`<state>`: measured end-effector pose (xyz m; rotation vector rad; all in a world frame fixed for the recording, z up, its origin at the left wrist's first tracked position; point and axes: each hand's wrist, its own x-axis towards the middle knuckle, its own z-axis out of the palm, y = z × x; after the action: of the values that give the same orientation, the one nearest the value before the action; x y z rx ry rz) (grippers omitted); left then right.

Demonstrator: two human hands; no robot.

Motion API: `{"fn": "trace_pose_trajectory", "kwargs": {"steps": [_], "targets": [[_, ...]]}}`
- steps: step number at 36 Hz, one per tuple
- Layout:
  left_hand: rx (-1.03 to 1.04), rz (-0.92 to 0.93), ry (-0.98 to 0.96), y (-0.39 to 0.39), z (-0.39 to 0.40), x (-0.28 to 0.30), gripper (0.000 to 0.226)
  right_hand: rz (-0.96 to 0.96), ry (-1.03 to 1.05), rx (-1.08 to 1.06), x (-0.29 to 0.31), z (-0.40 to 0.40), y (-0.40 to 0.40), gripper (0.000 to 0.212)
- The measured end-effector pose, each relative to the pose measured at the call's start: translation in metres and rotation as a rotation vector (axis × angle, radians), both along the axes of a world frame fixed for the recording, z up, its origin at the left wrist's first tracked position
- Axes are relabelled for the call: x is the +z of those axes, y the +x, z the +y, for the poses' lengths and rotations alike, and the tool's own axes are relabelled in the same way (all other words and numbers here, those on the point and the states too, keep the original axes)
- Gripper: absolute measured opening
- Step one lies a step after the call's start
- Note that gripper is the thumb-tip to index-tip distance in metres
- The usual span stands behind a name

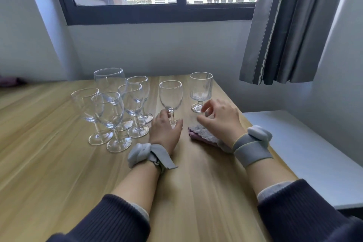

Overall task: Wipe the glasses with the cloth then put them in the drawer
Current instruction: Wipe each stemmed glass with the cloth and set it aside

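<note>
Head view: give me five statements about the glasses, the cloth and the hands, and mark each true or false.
1. The left hand grips the stem of a smooth wine glass. True.
2. The ribbed glass lies on its side. False: it stands upright on the wooden table.
3. The cloth lies on the table under the right hand. True.
4. The right hand is wiping a glass with the cloth. False: it holds no glass.
5. Five glasses stand grouped left of the held one. True.

Clear glossy glass stemware (pixel 170 98); ribbed glass goblet (pixel 201 88); fluffy cloth (pixel 202 135) under right hand (pixel 222 120); smooth wood-grain table (pixel 59 163).
</note>
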<state>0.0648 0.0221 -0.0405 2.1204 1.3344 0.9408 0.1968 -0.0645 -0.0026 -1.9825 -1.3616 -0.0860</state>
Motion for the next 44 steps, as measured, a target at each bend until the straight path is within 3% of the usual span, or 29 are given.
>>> {"fn": "trace_pose_trajectory", "kwargs": {"steps": [5,9,12,16,19,24,27,30,33,36,39,44], "targets": [[-0.030,-0.021,-0.072,0.001,0.013,0.000,0.035,-0.047,-0.237,0.068,-0.008,-0.005,-0.004,0.045],[-0.075,-0.071,-0.095,-0.001,0.020,-0.003,0.029,-0.074,-0.319,0.027,-0.013,-0.003,0.001,0.039],[-0.093,-0.075,-0.100,-0.001,0.022,-0.005,0.025,0.009,-0.199,-0.049,-0.011,-0.002,0.001,0.024],[-0.117,-0.131,-0.093,-0.002,0.019,-0.005,0.017,0.286,-0.004,-0.055,-0.007,-0.007,0.001,0.024],[-0.130,-0.127,-0.037,-0.002,0.018,-0.004,0.014,0.372,0.095,-0.067,-0.008,-0.007,0.006,0.027],[-0.097,0.018,0.118,-0.005,0.017,-0.005,0.016,0.552,0.219,-0.111,-0.010,-0.002,0.011,0.037],[-0.066,0.070,0.170,-0.007,0.014,-0.003,0.017,0.441,0.176,-0.129,-0.008,-0.002,0.011,0.037],[-0.059,0.081,0.191,-0.007,0.014,-0.004,0.016,0.320,-0.024,-0.099,-0.004,-0.004,0.006,0.028],[-0.080,0.023,0.164,-0.008,0.015,-0.004,0.014,0.214,-0.285,-0.026,-0.004,-0.006,0.000,0.036],[-0.078,-0.009,0.149,-0.009,0.015,-0.003,0.014,0.111,-0.398,0.007,-0.004,-0.007,-0.004,0.041],[-0.074,-0.009,0.156,-0.009,0.016,-0.004,0.015,0.057,-0.416,-0.002,-0.005,-0.007,-0.004,0.034],[-0.056,0.016,0.183,-0.009,0.018,-0.004,0.015,0.255,-0.189,-0.067,-0.002,-0.008,-0.001,0.035]]}}
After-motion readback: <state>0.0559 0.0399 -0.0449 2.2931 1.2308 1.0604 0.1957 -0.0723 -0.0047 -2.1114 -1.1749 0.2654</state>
